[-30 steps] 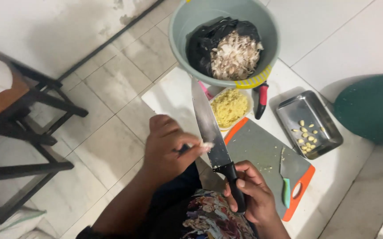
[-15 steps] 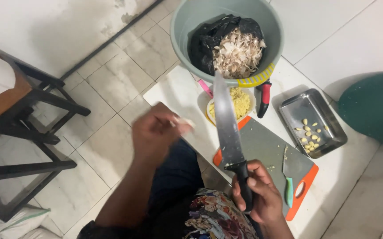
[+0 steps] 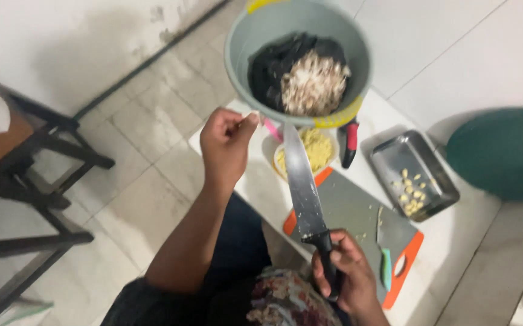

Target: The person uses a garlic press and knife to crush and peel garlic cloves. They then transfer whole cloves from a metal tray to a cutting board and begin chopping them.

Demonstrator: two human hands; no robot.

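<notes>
Near the bottom middle of the frame, the right hand (image 3: 345,279) is clamped around the black handle of a large chef's knife (image 3: 304,187), whose blade points up toward the grey-green bucket (image 3: 243,66) at the top. The left hand (image 3: 225,145) is raised at centre left, fingertips pinched together on a small pale piece too small to identify, just beside the bucket's rim and to the left of the blade. The bucket holds a black bag (image 3: 276,63) with a heap of pale peelings (image 3: 313,84). Below it on the white table (image 3: 455,241) stand a bowl of yellowish chopped bits (image 3: 317,150), a grey cutting board with orange edge (image 3: 358,211) and a metal tray (image 3: 415,175) of peeled cloves.
</notes>
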